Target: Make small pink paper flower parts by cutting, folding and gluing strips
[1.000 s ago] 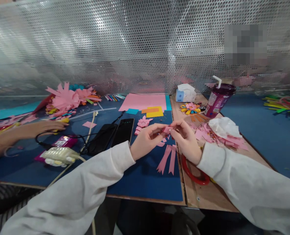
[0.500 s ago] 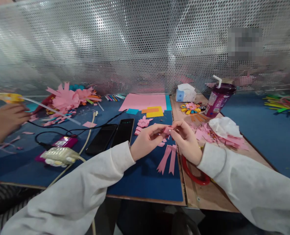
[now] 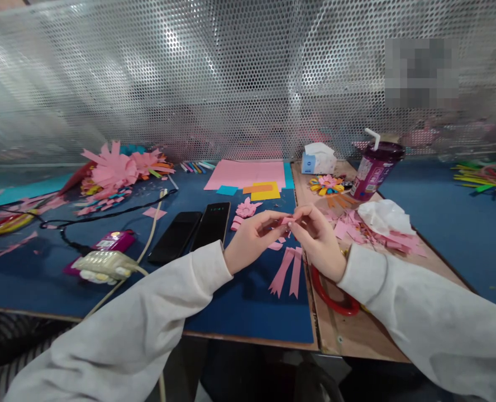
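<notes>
Between the fingertips of both hands is a small piece of pink paper [image 3: 287,220], partly covered by the fingers. My left hand [image 3: 254,237] pinches it from the left, and my right hand [image 3: 320,241] pinches it from the right. Just beyond my left hand lies a pink paper flower [image 3: 247,207], beside a pink paper roll or loop [image 3: 236,223]. Below the hands, two pink paper strips with notched ends [image 3: 287,273] rest on the blue mat. The red handle of a tool, seemingly scissors [image 3: 335,298], shows under my right wrist.
Left of my arm are two phones [image 3: 210,226], a power strip [image 3: 105,265] and cables. Pink sheets [image 3: 246,174] lie at the back. On the right stand a tissue pack [image 3: 318,161], a purple cup with a straw [image 3: 373,173] and paper scraps [image 3: 352,226]. Paper flowers [image 3: 114,170] are heaped far left.
The other person's hand at the left, with its yellow-tipped stick, has left the view. The black cable there has shifted. My hands stay in place, the pink paper turned slightly between the fingers.
</notes>
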Demonstrator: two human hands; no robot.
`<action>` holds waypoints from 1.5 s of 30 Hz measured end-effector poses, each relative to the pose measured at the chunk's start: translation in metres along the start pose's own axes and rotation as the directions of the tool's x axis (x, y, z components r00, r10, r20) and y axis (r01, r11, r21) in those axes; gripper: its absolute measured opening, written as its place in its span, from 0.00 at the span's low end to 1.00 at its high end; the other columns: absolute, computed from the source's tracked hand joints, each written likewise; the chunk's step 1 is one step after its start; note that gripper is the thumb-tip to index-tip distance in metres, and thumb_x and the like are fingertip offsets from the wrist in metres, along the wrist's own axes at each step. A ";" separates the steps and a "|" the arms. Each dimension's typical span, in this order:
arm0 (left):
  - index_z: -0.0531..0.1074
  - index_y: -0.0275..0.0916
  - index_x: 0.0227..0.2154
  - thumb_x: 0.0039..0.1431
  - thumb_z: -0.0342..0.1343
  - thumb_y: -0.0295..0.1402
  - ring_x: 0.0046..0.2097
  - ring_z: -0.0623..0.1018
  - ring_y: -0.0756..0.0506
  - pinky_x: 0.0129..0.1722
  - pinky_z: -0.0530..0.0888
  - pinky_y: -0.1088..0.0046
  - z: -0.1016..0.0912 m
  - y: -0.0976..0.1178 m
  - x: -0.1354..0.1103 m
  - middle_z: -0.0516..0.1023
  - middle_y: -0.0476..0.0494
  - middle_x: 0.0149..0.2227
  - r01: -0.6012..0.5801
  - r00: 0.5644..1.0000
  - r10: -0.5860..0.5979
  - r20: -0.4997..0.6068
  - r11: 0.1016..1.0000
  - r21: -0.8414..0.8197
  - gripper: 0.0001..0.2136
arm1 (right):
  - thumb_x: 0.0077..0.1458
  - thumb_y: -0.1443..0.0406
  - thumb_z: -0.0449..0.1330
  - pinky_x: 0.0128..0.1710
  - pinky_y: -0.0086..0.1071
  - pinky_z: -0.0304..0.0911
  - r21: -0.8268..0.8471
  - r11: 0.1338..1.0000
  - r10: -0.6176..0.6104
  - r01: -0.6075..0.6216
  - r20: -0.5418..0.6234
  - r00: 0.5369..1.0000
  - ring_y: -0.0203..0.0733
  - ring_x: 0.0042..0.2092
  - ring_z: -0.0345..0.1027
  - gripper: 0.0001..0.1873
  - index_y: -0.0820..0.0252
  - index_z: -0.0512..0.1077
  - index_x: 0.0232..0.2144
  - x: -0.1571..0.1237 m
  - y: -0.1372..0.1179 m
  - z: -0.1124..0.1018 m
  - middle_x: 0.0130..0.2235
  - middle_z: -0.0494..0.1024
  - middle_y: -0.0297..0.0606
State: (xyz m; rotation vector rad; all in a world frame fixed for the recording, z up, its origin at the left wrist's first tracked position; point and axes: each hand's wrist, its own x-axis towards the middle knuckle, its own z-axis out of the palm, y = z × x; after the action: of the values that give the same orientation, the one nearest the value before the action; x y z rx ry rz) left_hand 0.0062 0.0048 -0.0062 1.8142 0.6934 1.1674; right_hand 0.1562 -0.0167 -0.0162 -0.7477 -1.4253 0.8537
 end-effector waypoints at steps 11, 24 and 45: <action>0.74 0.36 0.38 0.56 0.56 0.31 0.41 0.78 0.48 0.41 0.77 0.72 -0.004 0.006 0.003 0.78 0.41 0.39 -0.153 0.987 0.160 -0.013 0.963 0.221 0.07 | 0.52 0.65 0.56 0.31 0.30 0.62 -0.021 1.000 -0.017 0.016 -0.061 0.998 0.35 0.33 0.60 0.10 0.53 0.62 0.39 -0.001 0.000 0.000 0.33 0.63 0.32; 0.73 0.39 0.41 0.57 0.52 0.23 0.48 0.76 0.47 0.51 0.73 0.68 -0.017 0.012 0.005 0.77 0.42 0.45 -0.503 0.843 0.523 0.127 0.682 0.530 0.10 | 0.56 0.67 0.53 0.29 0.31 0.59 -0.056 0.989 -0.139 0.137 -0.033 0.990 0.35 0.32 0.59 0.03 0.54 0.63 0.35 -0.006 0.000 -0.007 0.35 0.63 0.34; 0.69 0.36 0.45 0.56 0.54 0.20 0.50 0.75 0.46 0.48 0.76 0.68 -0.035 0.014 0.001 0.75 0.37 0.46 -0.675 0.661 0.691 0.291 0.379 0.634 0.14 | 0.61 0.66 0.50 0.21 0.27 0.59 -0.161 0.958 -0.235 0.236 0.022 0.972 0.30 0.26 0.62 0.04 0.56 0.64 0.35 -0.005 0.004 -0.004 0.33 0.65 0.33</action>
State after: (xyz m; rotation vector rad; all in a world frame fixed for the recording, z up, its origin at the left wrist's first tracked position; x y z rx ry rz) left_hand -0.0247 0.0114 0.0134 2.9559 0.3800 1.5813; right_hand 0.1600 -0.0190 -0.0220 -0.6814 -1.5638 0.5592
